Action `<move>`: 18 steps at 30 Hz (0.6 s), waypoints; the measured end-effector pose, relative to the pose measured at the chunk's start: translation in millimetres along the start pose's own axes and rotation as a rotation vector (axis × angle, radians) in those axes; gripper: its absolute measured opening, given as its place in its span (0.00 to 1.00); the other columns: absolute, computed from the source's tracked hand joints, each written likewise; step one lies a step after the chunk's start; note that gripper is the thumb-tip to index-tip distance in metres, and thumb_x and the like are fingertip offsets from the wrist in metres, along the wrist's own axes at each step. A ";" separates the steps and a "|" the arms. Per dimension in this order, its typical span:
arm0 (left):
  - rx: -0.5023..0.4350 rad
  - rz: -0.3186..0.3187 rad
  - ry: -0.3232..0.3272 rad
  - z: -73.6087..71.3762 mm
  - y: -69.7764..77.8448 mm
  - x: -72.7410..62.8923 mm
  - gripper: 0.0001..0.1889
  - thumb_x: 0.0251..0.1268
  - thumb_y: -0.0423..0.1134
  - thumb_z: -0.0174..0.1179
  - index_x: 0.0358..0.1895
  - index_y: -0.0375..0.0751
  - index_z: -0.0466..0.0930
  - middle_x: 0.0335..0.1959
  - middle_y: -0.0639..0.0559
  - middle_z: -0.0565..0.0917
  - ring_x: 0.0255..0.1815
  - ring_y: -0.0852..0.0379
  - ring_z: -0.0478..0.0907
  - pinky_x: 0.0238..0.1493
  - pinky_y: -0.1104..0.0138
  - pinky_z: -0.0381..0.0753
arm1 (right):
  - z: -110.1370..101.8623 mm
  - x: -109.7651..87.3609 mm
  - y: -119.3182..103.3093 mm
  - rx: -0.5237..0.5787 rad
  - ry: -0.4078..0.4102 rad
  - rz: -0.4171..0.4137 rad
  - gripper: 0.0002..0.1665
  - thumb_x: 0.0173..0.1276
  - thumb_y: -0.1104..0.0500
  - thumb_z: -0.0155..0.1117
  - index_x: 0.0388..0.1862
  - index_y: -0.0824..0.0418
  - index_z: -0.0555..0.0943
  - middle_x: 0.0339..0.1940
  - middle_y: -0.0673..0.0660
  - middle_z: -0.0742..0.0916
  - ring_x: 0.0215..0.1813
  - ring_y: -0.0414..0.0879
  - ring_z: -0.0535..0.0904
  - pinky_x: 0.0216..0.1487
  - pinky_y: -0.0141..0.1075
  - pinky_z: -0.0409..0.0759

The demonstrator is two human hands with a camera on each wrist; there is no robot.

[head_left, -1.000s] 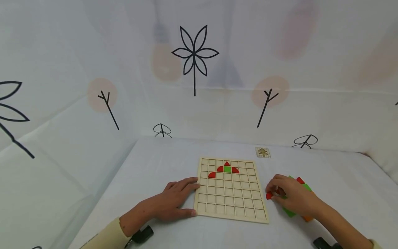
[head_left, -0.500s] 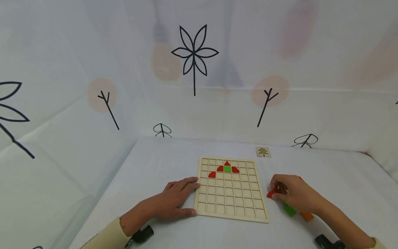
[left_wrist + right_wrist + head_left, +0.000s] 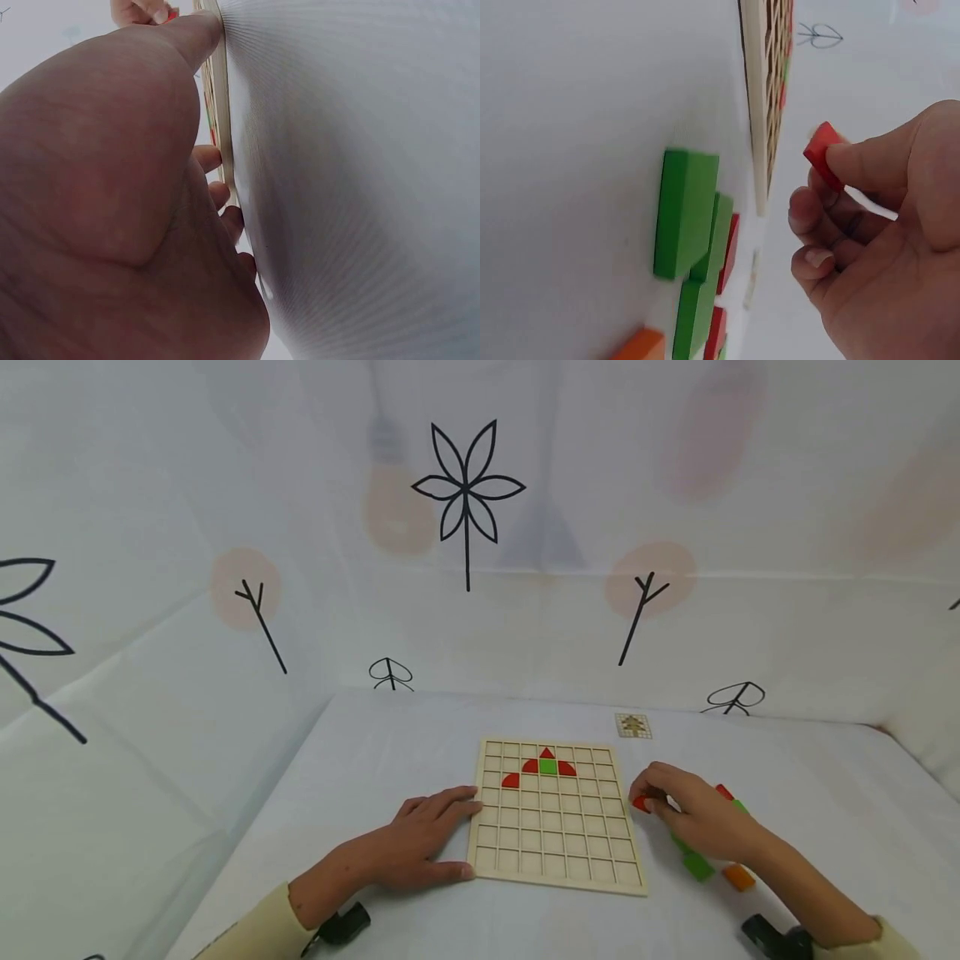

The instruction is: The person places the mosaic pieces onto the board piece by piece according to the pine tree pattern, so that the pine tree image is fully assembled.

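Observation:
A wooden grid board (image 3: 555,827) lies on the white table. Its upper cells hold a red triangle (image 3: 547,752), a green square (image 3: 548,767) and several red quarter-round blocks (image 3: 511,781). My left hand (image 3: 420,843) rests at the board's left edge, fingers spread, thumb and fingertips touching the rim. Just off the right edge, my right hand (image 3: 697,810) pinches a small red block (image 3: 826,154) between thumb and forefinger, raised above the table. The other fingers of that hand are loosely curled, as the right wrist view shows.
Beneath and beside my right hand lie loose blocks: green ones (image 3: 686,214), red ones (image 3: 730,255) and an orange one (image 3: 738,877). A small card with a tree pattern on a grid (image 3: 633,726) lies behind the board. White printed cloth (image 3: 480,635) hangs at the back.
My right hand has lifted away from the loose blocks and moved left and farther back with the red block, closer to the board. The left hand has stayed in place.

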State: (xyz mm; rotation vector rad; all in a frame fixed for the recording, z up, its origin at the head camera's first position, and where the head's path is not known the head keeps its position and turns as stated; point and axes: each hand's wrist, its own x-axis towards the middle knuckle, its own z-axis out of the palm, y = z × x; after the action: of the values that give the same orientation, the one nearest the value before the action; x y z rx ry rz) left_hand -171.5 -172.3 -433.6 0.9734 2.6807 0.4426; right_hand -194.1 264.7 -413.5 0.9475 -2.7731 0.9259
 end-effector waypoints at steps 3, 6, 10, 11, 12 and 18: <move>-0.001 -0.006 -0.003 0.0 -0.2 0.1 0.44 0.73 0.75 0.52 0.85 0.63 0.50 0.87 0.61 0.46 0.86 0.58 0.50 0.78 0.45 0.56 | 1.4 6.1 -4.3 0.004 -0.030 0.039 0.14 0.74 0.70 0.67 0.45 0.50 0.79 0.39 0.42 0.81 0.43 0.37 0.76 0.43 0.32 0.78; 0.001 -0.009 -0.004 -0.2 -0.3 0.0 0.44 0.73 0.75 0.51 0.85 0.64 0.50 0.87 0.62 0.46 0.86 0.58 0.50 0.78 0.45 0.56 | 3.1 12.7 -8.2 -0.018 -0.046 0.085 0.12 0.74 0.67 0.69 0.43 0.50 0.79 0.35 0.42 0.80 0.40 0.37 0.75 0.39 0.33 0.75; -0.005 -0.006 -0.004 -0.4 0.4 0.3 0.44 0.73 0.75 0.52 0.85 0.64 0.50 0.88 0.62 0.46 0.86 0.58 0.49 0.78 0.45 0.56 | 5.0 21.1 -14.5 -0.029 -0.024 0.148 0.11 0.71 0.66 0.71 0.39 0.50 0.80 0.34 0.41 0.83 0.39 0.39 0.74 0.39 0.34 0.73; -0.007 -0.006 -0.006 -0.3 0.6 0.5 0.44 0.73 0.75 0.52 0.85 0.64 0.50 0.88 0.62 0.46 0.86 0.58 0.49 0.78 0.45 0.56 | 5.6 23.1 -15.9 -0.029 -0.013 0.159 0.10 0.70 0.66 0.71 0.38 0.51 0.80 0.34 0.41 0.83 0.39 0.40 0.74 0.39 0.34 0.73; -0.009 -0.007 -0.007 -0.3 0.8 0.7 0.44 0.73 0.75 0.52 0.85 0.64 0.50 0.88 0.62 0.46 0.86 0.58 0.49 0.78 0.45 0.56 | 6.2 25.0 -17.3 -0.023 -0.004 0.169 0.10 0.70 0.65 0.72 0.38 0.52 0.81 0.35 0.42 0.83 0.39 0.41 0.74 0.39 0.34 0.73; -0.015 -0.011 -0.011 -0.4 0.4 -0.1 0.45 0.73 0.75 0.52 0.85 0.65 0.49 0.88 0.63 0.45 0.86 0.58 0.49 0.79 0.45 0.55 | 12.7 37.9 -22.6 0.008 0.026 0.183 0.08 0.70 0.66 0.72 0.37 0.54 0.82 0.34 0.46 0.81 0.38 0.43 0.74 0.36 0.33 0.74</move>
State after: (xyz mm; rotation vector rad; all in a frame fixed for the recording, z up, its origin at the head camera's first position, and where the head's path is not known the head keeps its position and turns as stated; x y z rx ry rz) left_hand -171.4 -172.1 -433.0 0.9533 2.6680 0.4535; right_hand -210.1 223.1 -402.8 0.6853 -2.8733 0.9658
